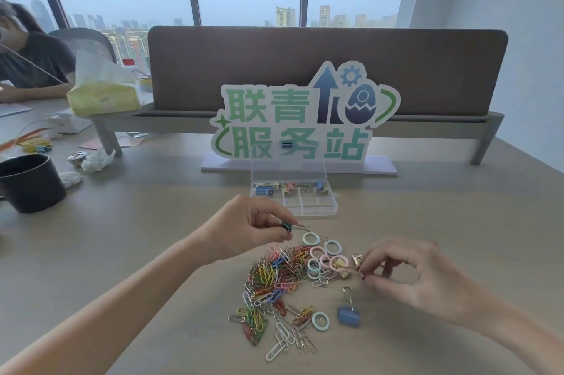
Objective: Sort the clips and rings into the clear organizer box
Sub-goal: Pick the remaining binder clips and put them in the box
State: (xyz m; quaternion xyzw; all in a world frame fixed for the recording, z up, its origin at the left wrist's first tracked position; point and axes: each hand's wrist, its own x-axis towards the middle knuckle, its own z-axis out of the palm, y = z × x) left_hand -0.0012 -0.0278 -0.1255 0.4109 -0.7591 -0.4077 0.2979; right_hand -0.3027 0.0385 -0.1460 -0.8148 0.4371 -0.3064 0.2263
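Pinching a small green binder clip (287, 226) in your left hand (248, 226) and a gold clip (356, 259) in your right hand (409, 267), you could easily drag tangled paper clips (274, 271) along or miss the organizer box (293, 196) compartments.

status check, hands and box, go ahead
Left hand pinching small green binder clip above pile. Right hand pinching a small clip at pile's edge. Organizer box open, back row partly filled. Nothing blocking the box.

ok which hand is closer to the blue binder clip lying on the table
Right. The right hand is just above and right of the blue clip, pinching a gold clip. The left hand is farther up-left, beyond the pile, pinching a dark clip.
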